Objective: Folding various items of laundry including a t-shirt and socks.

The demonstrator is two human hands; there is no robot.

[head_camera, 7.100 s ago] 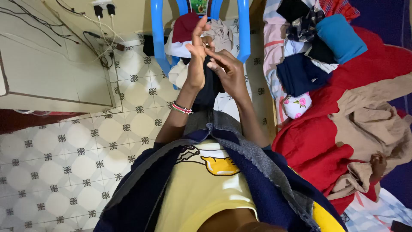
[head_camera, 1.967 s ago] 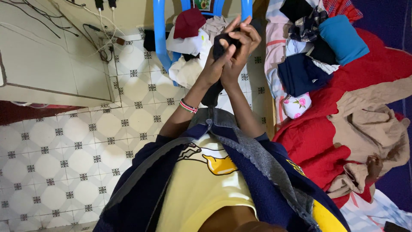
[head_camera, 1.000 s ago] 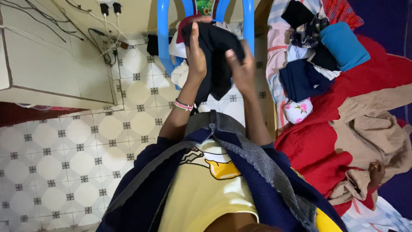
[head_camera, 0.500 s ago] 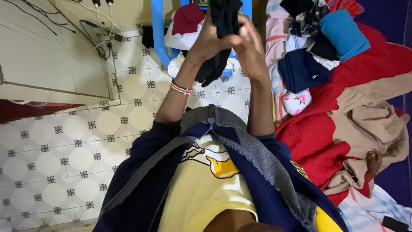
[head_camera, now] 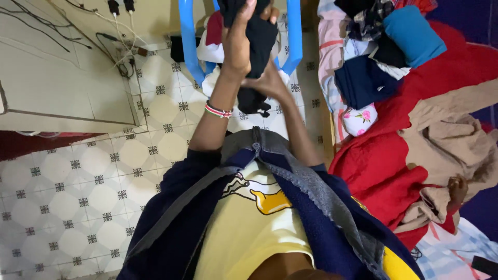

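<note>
Head view: I see my left hand (head_camera: 237, 44) clamped high on the black garment (head_camera: 258, 49), right hand (head_camera: 268, 83) pinching it lower, above the blue chair (head_camera: 190, 46); a loose grip could drop it onto the tiled floor (head_camera: 78, 176).

The cloth (head_camera: 258, 39) in the hands is black. The chair (head_camera: 188, 41) is bright blue. The floor tiles (head_camera: 78, 181) are cream with dark flower motifs. The blanket (head_camera: 384, 166) is red, the folded towel (head_camera: 412, 33) teal, the bracelet (head_camera: 218, 110) red and white.

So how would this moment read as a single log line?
left hand: grips top of black garment | right hand: holds it lower | behind: blue chair with clothes | right: bed, clothes pile
</note>
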